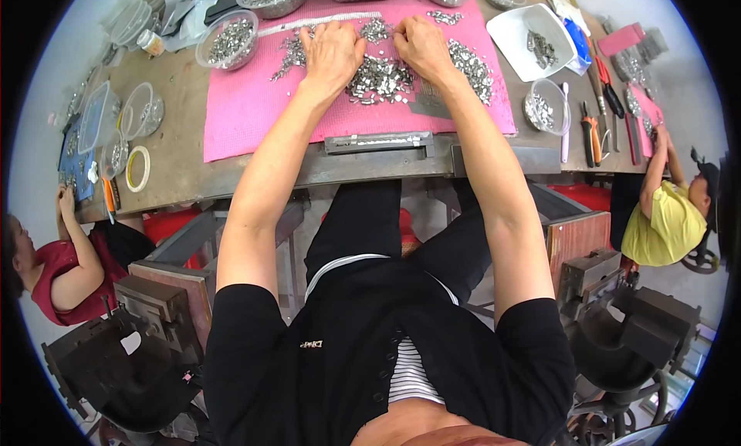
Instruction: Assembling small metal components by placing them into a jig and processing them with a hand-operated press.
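On a pink mat (pixel 239 126) lie loose piles of small shiny metal pieces. My left hand (pixel 333 56) rests at the far side of the mat, its fingers curled down among the pieces, with the tips turned away from view. Opposite it, my right hand (pixel 424 48) is bent with thumb and fingers drawn together; whatever is between them is too small to make out. Nearer me, between my wrists, is the largest metal pile (pixel 378 79). A smaller pile (pixel 376 31) lies between the hands, and another pile (pixel 472 72) is right of my right wrist.
A metal bar fixture (pixel 378 143) sits at the front edge. Left stands a clear tub (pixel 229 41) of pieces; right, a white tray (pixel 502 41), a round tub (pixel 544 106), a toothbrush (pixel 565 110) and orange-handled pliers (pixel 591 137). Co-workers sit on both sides.
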### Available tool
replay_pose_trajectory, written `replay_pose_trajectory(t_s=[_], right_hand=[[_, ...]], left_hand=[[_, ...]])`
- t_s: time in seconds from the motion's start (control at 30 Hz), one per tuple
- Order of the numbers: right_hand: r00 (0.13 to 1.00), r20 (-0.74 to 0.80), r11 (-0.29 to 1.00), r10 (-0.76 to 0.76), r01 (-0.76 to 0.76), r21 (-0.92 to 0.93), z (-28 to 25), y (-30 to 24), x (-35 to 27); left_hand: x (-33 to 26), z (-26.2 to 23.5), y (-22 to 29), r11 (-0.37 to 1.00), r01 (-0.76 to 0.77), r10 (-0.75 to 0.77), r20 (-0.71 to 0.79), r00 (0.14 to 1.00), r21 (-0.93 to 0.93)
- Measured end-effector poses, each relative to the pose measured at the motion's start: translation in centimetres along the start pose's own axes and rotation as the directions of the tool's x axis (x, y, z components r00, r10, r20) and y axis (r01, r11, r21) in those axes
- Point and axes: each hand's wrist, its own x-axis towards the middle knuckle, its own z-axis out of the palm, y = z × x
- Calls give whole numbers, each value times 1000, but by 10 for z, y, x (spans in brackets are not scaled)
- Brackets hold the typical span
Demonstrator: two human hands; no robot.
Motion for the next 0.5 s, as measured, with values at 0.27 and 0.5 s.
replay_pose_trajectory(t_s=[0.27, 0.5], right_hand=[[999, -21, 999, -45, 45, -11, -2, 4, -1], [996, 79, 975, -42, 24, 221, -73, -36, -77]], left_hand=[[-3, -11, 4, 953, -12, 17, 12, 1000, -304], [-56, -96, 55, 738, 288, -44, 384, 922, -610]])
